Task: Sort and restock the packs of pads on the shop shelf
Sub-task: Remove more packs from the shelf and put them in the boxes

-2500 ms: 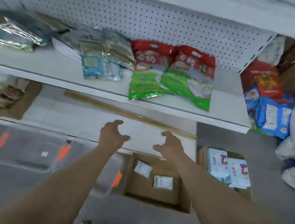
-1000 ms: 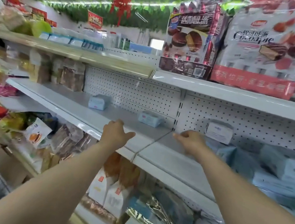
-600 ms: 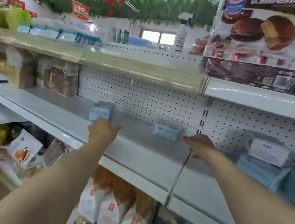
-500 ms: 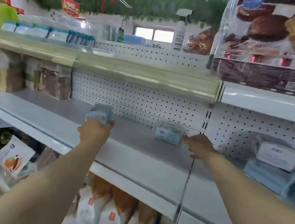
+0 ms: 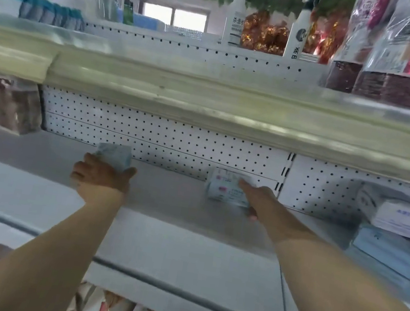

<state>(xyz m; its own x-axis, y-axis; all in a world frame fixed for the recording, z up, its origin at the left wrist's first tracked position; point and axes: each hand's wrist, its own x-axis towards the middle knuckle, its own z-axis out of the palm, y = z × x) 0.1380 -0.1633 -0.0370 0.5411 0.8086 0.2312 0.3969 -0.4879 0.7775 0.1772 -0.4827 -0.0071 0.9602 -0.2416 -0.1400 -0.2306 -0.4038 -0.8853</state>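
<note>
The left hand (image 5: 101, 178) is curled round a soft, glossy pale-blue pack (image 5: 114, 155). The right hand (image 5: 255, 196) clasps the end of a boxy white-and-blue pack (image 5: 226, 191), at three o'clock from the first. Both are at the twelve o'clock side of the smooth white shelf (image 5: 158, 231), near the perforated back panel (image 5: 173, 142).

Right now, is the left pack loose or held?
Held: the left hand wraps the left pack, thumb against its right side.
</note>
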